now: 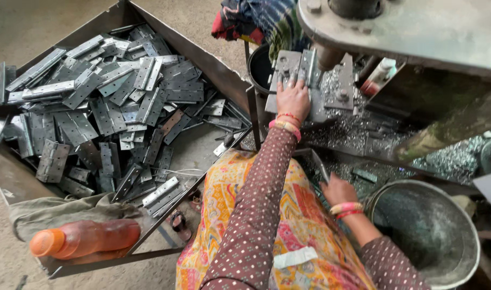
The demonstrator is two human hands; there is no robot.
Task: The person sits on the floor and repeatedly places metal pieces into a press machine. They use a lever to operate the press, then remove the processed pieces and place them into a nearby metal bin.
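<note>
Left hand [293, 99] presses flat, fingers spread, on a grey perforated metal hinge plate [304, 70] on the press bed, under the punch. Right hand [338, 189] rests low beside the round steel bucket [460, 236]; its grip I cannot tell.

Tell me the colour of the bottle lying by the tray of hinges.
The bottle is orange, cap included; the head view shows it.

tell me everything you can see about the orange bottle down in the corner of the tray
The orange bottle looks like clear plastic filled with reddish-orange liquid, shut with an orange cap. It lies on its side, cap pointing left, in the near corner of the metal tray, against a crumpled greenish cloth. Neither hand touches it.
</note>
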